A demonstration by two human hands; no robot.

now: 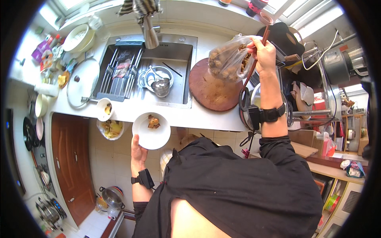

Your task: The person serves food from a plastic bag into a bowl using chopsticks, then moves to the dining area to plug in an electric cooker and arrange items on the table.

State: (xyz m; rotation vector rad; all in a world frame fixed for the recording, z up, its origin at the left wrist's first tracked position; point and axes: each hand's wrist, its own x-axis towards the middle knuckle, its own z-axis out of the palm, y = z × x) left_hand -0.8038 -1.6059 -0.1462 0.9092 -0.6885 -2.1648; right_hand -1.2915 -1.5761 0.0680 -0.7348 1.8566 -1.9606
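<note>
My left hand (139,150) grips the rim of a white bowl (152,139) in front of the counter's edge, its thumb on the near left side. One brown, browned-looking piece of food (153,121) lies in the bowl. Up at the right, my right hand (263,54) is closed round the gathered top of a clear plastic bag (227,59) filled with brown lumps of food. A pair of brown chopsticks (251,72) is in that same hand, slanting down to the left. The bag is over the far part of a round wooden chopping board (214,99).
Left of the board is a steel sink (180,89) with a strainer (161,87) and a drying rack (119,75). A small white cup (104,110) stands at the counter edge, above a bag of scraps (111,130). A glass lid (83,81) lies further left. A pot (257,97) stands below my right forearm.
</note>
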